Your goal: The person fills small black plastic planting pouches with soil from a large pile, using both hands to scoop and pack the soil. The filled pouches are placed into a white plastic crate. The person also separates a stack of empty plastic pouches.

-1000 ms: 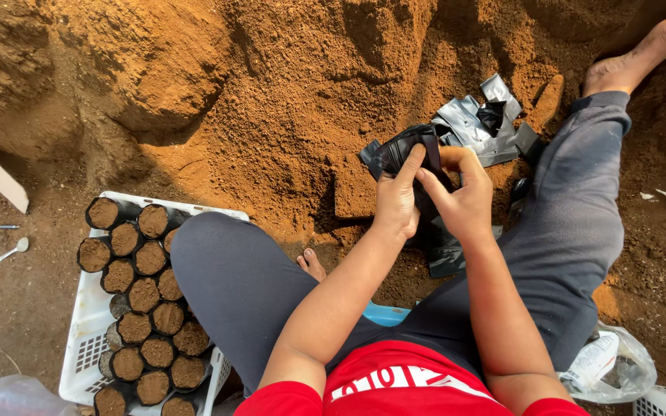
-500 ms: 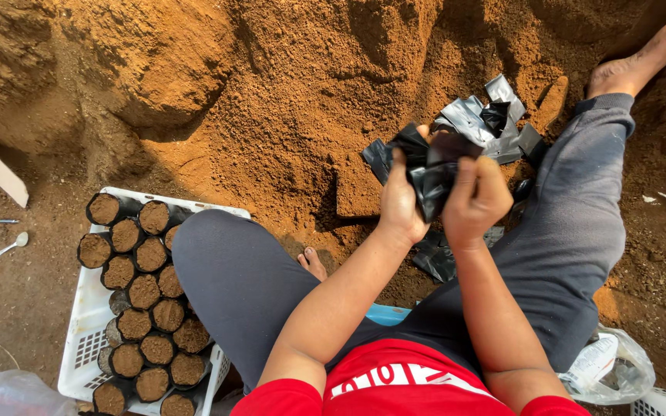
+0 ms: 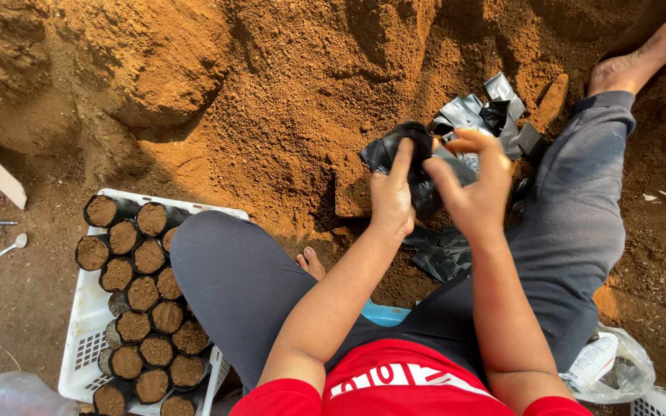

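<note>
Since the earlier frame, the right hand had loosened from a closed clutch over the black plastic bag: its fingers now spread apart and curved, only their tips near the film, while the left hand had kept its place with thumb and fingers pinched on the bag's rim. The bag hung between the two hands, just above the slope of the reddish soil heap, its mouth seemingly being worked open; the left hand gripped it, and the right was open, touching it lightly at most. Holding it so close to the heap probably kept the soil within easy reach. Behind the hands, a crumpled stack of empty black bags lay on the soil, near enough to draw from, and another flat piece of black film lay under the forearms. To the person's left, a white plastic crate sat on the ground, packed with upright black bags filled with soil, standing touching one another in rows, which likely kept them from tipping. A white spoon lay on the dirt well apart from the crate. The person sat with legs in grey trousers spread around the work, one bare foot resting on the heap.
</note>
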